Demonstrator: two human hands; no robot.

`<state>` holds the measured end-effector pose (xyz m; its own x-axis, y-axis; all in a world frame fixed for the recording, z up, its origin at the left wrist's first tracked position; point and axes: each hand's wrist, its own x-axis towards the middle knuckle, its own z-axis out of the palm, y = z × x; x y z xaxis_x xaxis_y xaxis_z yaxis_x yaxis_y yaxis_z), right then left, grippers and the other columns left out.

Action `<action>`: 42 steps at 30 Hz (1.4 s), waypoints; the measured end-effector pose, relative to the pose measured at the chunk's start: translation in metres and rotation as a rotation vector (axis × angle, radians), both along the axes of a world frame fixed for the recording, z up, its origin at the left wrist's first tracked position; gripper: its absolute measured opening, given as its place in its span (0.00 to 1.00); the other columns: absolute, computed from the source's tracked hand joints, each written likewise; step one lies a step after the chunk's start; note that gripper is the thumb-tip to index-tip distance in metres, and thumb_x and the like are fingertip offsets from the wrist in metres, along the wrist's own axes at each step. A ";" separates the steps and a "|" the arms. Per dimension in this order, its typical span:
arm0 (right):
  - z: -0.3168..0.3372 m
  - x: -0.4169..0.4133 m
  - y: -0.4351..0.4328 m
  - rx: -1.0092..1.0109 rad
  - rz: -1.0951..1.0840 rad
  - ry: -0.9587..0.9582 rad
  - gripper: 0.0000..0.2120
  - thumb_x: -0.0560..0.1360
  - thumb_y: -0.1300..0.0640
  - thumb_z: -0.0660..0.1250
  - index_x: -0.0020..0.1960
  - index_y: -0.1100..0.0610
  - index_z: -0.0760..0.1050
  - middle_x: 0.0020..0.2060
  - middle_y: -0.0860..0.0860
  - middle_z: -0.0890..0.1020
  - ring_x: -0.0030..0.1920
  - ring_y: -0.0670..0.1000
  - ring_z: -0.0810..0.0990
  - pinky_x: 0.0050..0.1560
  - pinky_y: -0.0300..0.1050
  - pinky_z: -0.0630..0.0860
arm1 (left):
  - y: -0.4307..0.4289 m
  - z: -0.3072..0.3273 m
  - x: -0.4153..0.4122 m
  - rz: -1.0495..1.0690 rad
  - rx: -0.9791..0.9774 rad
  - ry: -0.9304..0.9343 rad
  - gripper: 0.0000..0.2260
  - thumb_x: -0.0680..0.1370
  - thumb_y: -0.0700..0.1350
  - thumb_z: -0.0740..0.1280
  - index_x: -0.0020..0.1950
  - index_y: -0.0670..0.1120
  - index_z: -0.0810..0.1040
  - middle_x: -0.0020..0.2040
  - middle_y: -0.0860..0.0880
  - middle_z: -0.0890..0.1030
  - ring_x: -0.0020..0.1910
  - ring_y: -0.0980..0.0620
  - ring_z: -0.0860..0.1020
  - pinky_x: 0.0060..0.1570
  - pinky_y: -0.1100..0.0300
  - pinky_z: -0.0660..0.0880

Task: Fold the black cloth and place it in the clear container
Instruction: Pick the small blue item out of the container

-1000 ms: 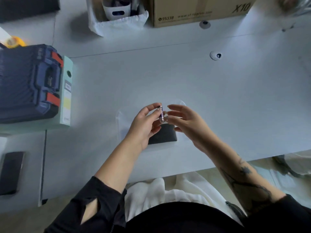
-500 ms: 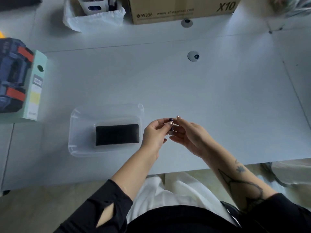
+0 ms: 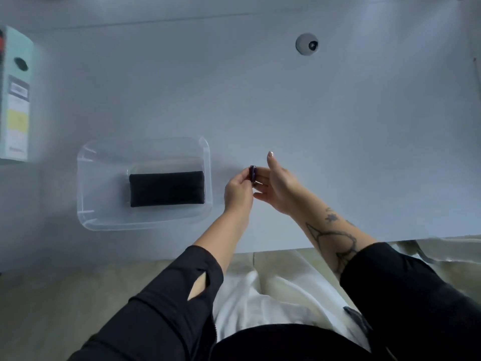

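Observation:
The black cloth (image 3: 166, 188) lies folded into a flat rectangle inside the clear container (image 3: 104, 220), which sits on the white table left of my hands. My left hand (image 3: 238, 191) pinches a small dark purple cylinder (image 3: 252, 173) between its fingertips, just right of the container. My right hand (image 3: 279, 186) is beside it with the palm turned toward the cylinder, fingers spread, touching or nearly touching it. Neither hand touches the cloth or the container.
A pale green box (image 3: 15, 95) lies at the table's left edge. A round grey cable port (image 3: 307, 44) is set in the table at the back. The table's front edge (image 3: 390, 237) runs just below my forearms.
The view has shifted, so the container and cloth now sit further left of my hands. Both hands stay together around the small cylinder; my right hand has opened out more.

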<state>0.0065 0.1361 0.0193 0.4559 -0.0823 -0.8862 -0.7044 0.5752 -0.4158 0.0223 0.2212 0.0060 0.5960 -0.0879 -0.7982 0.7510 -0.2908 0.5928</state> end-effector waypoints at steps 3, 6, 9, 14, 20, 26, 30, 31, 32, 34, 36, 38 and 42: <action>-0.009 0.007 0.002 -0.052 0.038 0.043 0.28 0.79 0.40 0.48 0.59 0.61 0.74 0.59 0.57 0.79 0.59 0.53 0.77 0.60 0.49 0.71 | 0.001 -0.005 0.002 -0.011 -0.032 0.013 0.14 0.79 0.44 0.59 0.60 0.45 0.80 0.51 0.51 0.82 0.52 0.55 0.78 0.49 0.64 0.72; -0.015 0.012 0.005 -0.101 0.106 0.054 0.31 0.78 0.39 0.48 0.64 0.62 0.73 0.57 0.55 0.78 0.59 0.53 0.76 0.57 0.48 0.70 | 0.004 -0.008 0.004 0.007 -0.053 0.010 0.11 0.80 0.45 0.59 0.52 0.46 0.81 0.39 0.55 0.78 0.41 0.58 0.75 0.42 0.65 0.70; -0.016 0.016 0.009 -0.168 0.172 0.075 0.32 0.78 0.37 0.48 0.64 0.61 0.73 0.60 0.54 0.76 0.58 0.52 0.73 0.57 0.50 0.69 | 0.008 -0.010 0.006 0.012 -0.091 0.016 0.10 0.80 0.44 0.58 0.44 0.49 0.78 0.34 0.56 0.74 0.36 0.59 0.71 0.40 0.64 0.67; -0.020 0.021 0.010 -0.180 0.180 0.064 0.33 0.77 0.36 0.48 0.64 0.61 0.73 0.61 0.54 0.78 0.59 0.52 0.74 0.56 0.51 0.70 | 0.011 -0.014 0.010 -0.092 -0.071 -0.086 0.13 0.79 0.37 0.54 0.42 0.48 0.76 0.34 0.55 0.74 0.31 0.64 0.73 0.33 0.73 0.67; -0.024 0.021 0.012 -0.192 0.178 0.078 0.33 0.76 0.35 0.49 0.65 0.60 0.72 0.62 0.54 0.77 0.62 0.53 0.75 0.58 0.52 0.71 | 0.010 -0.017 0.012 -0.177 -0.018 -0.128 0.17 0.75 0.32 0.51 0.52 0.42 0.77 0.38 0.53 0.76 0.39 0.58 0.74 0.33 0.74 0.68; -0.026 0.023 0.016 -0.209 0.173 0.078 0.34 0.76 0.35 0.49 0.66 0.61 0.71 0.62 0.54 0.77 0.63 0.54 0.74 0.65 0.54 0.70 | 0.007 -0.019 0.013 -0.154 0.008 -0.105 0.14 0.74 0.33 0.54 0.45 0.45 0.77 0.37 0.52 0.76 0.35 0.57 0.73 0.26 0.77 0.65; -0.026 0.025 0.017 -0.228 0.169 0.082 0.34 0.76 0.35 0.48 0.66 0.61 0.70 0.63 0.54 0.76 0.64 0.54 0.73 0.65 0.54 0.70 | 0.006 -0.016 0.015 -0.136 0.004 -0.100 0.15 0.74 0.32 0.53 0.44 0.46 0.76 0.38 0.53 0.77 0.35 0.59 0.74 0.27 0.76 0.66; -0.027 0.025 0.017 -0.232 0.164 0.085 0.34 0.76 0.35 0.49 0.67 0.61 0.70 0.63 0.54 0.76 0.64 0.54 0.73 0.65 0.54 0.70 | 0.005 -0.017 0.016 -0.118 -0.006 -0.091 0.15 0.74 0.32 0.53 0.44 0.47 0.76 0.39 0.54 0.78 0.37 0.59 0.75 0.29 0.75 0.67; -0.027 0.026 0.017 -0.235 0.161 0.087 0.34 0.76 0.35 0.49 0.67 0.61 0.70 0.63 0.54 0.76 0.64 0.54 0.73 0.65 0.54 0.70 | 0.005 -0.016 0.017 -0.105 -0.012 -0.082 0.15 0.74 0.32 0.54 0.44 0.48 0.76 0.40 0.54 0.79 0.38 0.60 0.76 0.30 0.74 0.68; -0.026 0.026 0.016 -0.237 0.162 0.089 0.34 0.76 0.35 0.49 0.66 0.60 0.71 0.63 0.54 0.76 0.64 0.53 0.73 0.65 0.55 0.70 | 0.004 -0.015 0.018 -0.114 -0.008 -0.071 0.15 0.74 0.33 0.54 0.47 0.47 0.77 0.42 0.53 0.79 0.39 0.58 0.76 0.31 0.74 0.68; -0.027 0.027 0.016 -0.236 0.165 0.091 0.33 0.76 0.35 0.49 0.65 0.60 0.71 0.63 0.54 0.76 0.64 0.53 0.73 0.66 0.55 0.70 | 0.005 -0.015 0.019 -0.115 0.012 -0.073 0.16 0.75 0.33 0.54 0.50 0.47 0.77 0.43 0.53 0.79 0.40 0.56 0.76 0.33 0.72 0.68; -0.026 0.027 0.017 -0.236 0.165 0.097 0.33 0.76 0.35 0.49 0.65 0.60 0.71 0.63 0.54 0.76 0.64 0.54 0.73 0.67 0.55 0.69 | 0.006 -0.015 0.018 -0.094 0.035 -0.060 0.16 0.75 0.33 0.54 0.51 0.49 0.77 0.43 0.53 0.78 0.42 0.56 0.75 0.36 0.69 0.68; -0.022 0.027 0.017 -0.233 0.155 0.095 0.33 0.77 0.36 0.48 0.66 0.61 0.70 0.64 0.54 0.76 0.65 0.53 0.73 0.66 0.54 0.69 | 0.007 -0.016 0.016 -0.115 0.049 -0.052 0.17 0.76 0.35 0.54 0.56 0.46 0.79 0.43 0.52 0.78 0.40 0.55 0.74 0.35 0.68 0.67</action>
<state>0.0333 0.1535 -0.0032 0.3945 -0.2246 -0.8910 -0.8189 0.3539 -0.4518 0.0385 0.2280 -0.0101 0.6251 -0.1198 -0.7713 0.6797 -0.4023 0.6133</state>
